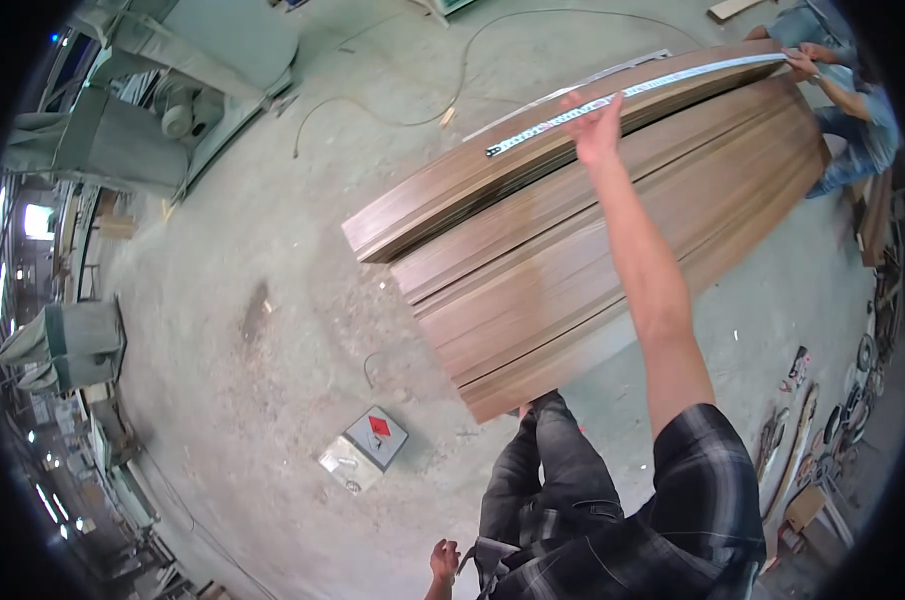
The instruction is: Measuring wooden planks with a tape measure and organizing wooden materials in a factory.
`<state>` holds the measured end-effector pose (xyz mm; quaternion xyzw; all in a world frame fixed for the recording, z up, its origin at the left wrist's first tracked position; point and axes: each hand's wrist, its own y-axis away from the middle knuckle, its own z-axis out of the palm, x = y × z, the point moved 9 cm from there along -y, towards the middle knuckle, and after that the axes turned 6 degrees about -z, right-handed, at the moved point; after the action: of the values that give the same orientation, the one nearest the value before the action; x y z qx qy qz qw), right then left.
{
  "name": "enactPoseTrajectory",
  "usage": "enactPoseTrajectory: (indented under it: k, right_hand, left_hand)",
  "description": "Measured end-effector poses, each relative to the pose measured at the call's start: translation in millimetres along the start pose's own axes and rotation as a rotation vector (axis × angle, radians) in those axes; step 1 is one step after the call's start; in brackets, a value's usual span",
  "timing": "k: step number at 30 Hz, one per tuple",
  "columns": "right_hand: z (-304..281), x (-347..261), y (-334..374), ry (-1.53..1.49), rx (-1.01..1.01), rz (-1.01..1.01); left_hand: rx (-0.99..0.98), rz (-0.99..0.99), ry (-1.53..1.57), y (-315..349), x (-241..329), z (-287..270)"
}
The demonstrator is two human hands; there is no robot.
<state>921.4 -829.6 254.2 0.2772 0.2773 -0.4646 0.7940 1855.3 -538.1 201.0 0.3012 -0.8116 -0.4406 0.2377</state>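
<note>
My right arm reaches far forward over a stack of long brown wood-look panels point(563, 270). My right hand point(599, 135) is closed on a white measuring tape point(543, 128), palm upward, with the blade lying across its fingers. The tape's loose end sticks out to the left of this hand. From there the blade runs right along the farther panel point(413, 210) to a co-worker's hands point(801, 65), which hold it at the far right. My left hand point(445, 560) hangs low beside my leg, its fingers loosely bent and apart, with nothing in it.
A square metal can point(378, 438) with a red label stands on the concrete floor left of my legs. A thin hose point(463, 70) winds across the floor beyond the panels. Grey machinery point(143, 130) is at the far left; coiled belts and offcuts point(823, 450) lie at the right.
</note>
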Motion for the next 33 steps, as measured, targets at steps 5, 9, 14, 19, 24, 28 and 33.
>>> enactPoseTrajectory:
  k: [5,9,14,19,24,28,33]
  right_hand:
    - [14,-16,-5,0.228,0.163,-0.087]
    - [25,14,35,0.246,0.114,-0.029]
    - [56,147,158,0.319,-0.176,0.386]
    - [96,279,207,0.423,-0.253,0.541]
    - [92,352,172,0.487,-0.13,0.537]
    - [82,380,130,0.529,-0.018,0.48]
    - [83,406,108,0.515,-0.03,0.509]
  left_hand:
    - [0.061,0.106,0.061,8,82,3]
    - [-0.003,0.225,0.424,-6,245,13]
    - [-0.34,0.565,0.503,-27,499,10]
    - [-0.303,0.572,0.774,-128,648,-41]
    - [-0.38,0.58,0.628,-225,704,-50]
    - [-0.532,0.598,0.66,-271,738,-36]
    - [-0.29,0.774,0.432,-292,762,-42]
